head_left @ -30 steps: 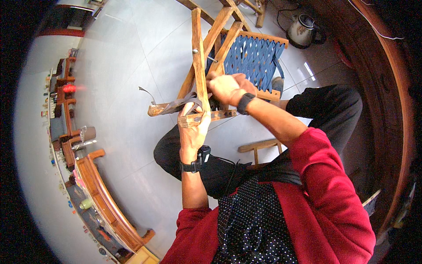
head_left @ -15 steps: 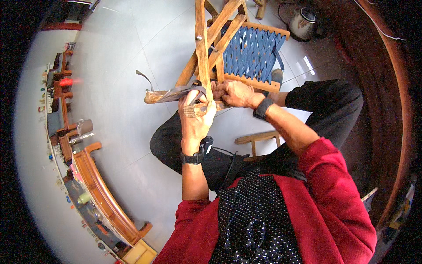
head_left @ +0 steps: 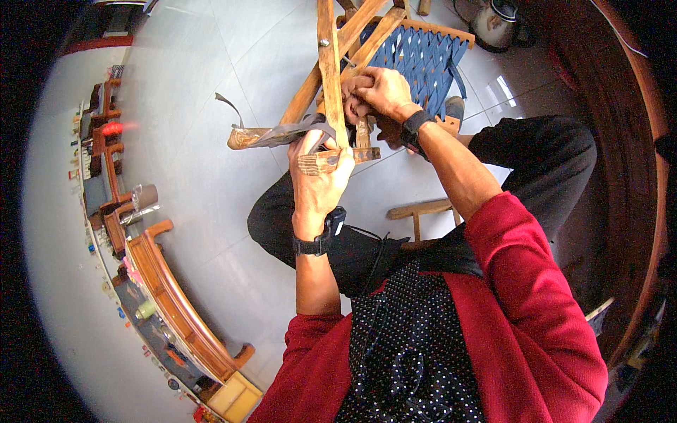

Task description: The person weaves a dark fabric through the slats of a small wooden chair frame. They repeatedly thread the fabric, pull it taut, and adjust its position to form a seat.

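Observation:
A wooden folding stool [head_left: 328, 84] stands in front of me, its crossed legs bolted together. Its seat [head_left: 416, 60] is woven from dark blue strips. My left hand [head_left: 315, 190] is wrapped around the near end of the frame, where a wooden crossbar [head_left: 328, 163] meets a leg. A loose grey-brown strap [head_left: 285, 132] loops over that hand and along the bar to the left. My right hand [head_left: 386, 93] is closed beside the upright leg, near the seat's left edge. Its fingertips are bunched, and what they hold is hidden.
Below my right forearm is another small wooden stool [head_left: 423, 209], between my legs. At the far right a metal kettle [head_left: 493, 27] sits on the tiled floor. Wooden furniture [head_left: 180, 296] curves along the left side, with a dark wooden piece [head_left: 624, 211] on the right.
My right hand has moved away from me, up along the leg from the crossbar toward the seat. The left hand keeps its grip on the frame. The view has shifted slightly.

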Motion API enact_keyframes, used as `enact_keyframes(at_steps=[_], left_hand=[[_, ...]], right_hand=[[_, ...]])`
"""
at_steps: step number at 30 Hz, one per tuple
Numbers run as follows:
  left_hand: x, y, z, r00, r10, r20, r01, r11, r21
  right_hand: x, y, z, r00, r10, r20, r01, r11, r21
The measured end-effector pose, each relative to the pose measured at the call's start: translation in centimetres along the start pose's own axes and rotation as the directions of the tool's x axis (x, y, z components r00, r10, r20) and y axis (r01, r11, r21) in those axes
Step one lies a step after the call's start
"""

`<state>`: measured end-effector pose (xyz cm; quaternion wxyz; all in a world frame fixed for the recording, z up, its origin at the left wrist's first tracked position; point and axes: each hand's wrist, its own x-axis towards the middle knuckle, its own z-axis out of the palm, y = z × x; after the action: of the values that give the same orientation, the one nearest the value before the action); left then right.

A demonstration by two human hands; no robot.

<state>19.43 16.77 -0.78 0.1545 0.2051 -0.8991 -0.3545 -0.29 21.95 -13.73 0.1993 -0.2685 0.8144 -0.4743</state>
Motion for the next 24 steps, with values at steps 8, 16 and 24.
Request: enact_keyframes(at_steps=[8, 16, 24], left_hand=[[0.1, -0.1, -0.2, 1.0, 0.013, 0.008, -0.012, 0.998, -0.063], [0.1, -0.3, 0.0, 1.0, -0.017, 0.016, 0.018, 0.995, -0.1], [0.1, -0.3, 0.3, 1.0, -0.01, -0.012, 0.009, 0.996, -0.085]], right_hand=[[4.6, 3.3, -1.6, 0.903, 0.316, -0.291, -0.242, 0.934, 0.264], [-0.3, -0.6, 0.9, 0.964, 0.051, -0.262, -0.067, 0.997, -0.05], [-4.4, -1.8, 2.8, 0.912, -0.411, -0.004, 0.406, 0.902, -0.145]])
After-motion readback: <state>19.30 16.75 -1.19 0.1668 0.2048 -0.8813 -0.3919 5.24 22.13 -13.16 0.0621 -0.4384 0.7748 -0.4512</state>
